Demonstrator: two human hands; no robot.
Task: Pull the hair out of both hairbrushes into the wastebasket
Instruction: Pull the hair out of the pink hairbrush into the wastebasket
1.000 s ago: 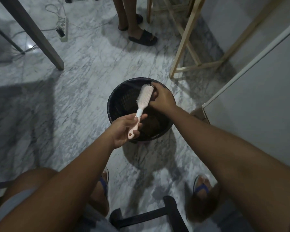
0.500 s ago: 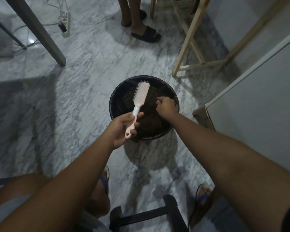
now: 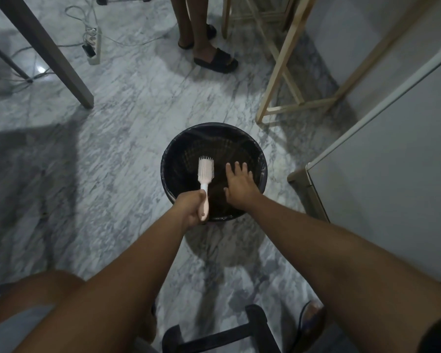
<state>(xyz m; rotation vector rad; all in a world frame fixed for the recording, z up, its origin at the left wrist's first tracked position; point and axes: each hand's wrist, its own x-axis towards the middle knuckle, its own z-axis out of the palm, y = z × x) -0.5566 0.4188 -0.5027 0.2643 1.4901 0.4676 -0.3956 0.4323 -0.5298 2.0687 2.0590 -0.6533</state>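
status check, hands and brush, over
Left hand grips brush handle over bin. Right hand open above bin, holding nothing. Nothing in the way.

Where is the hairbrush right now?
In the head view, the hairbrush is held by its handle in the left hand, over the black wastebasket, just left of the right hand.

Floor (image 3: 117, 154): grey-and-white veined marble, darkened by shadow at left. Standing directly on it: 1 round black wastebasket (image 3: 214, 141) with a dark liner, at centre; 1 slanted dark table leg (image 3: 61, 62) at upper left; 1 white power strip (image 3: 93, 48) just beside that leg, with pale cables (image 3: 127, 43) trailing across the marble; a light wooden frame (image 3: 280, 70) at upper right; 2 feet in black slides (image 3: 215, 61) at top; a white cabinet (image 3: 379, 174) at right; a black frame (image 3: 214, 337) at the bottom edge.
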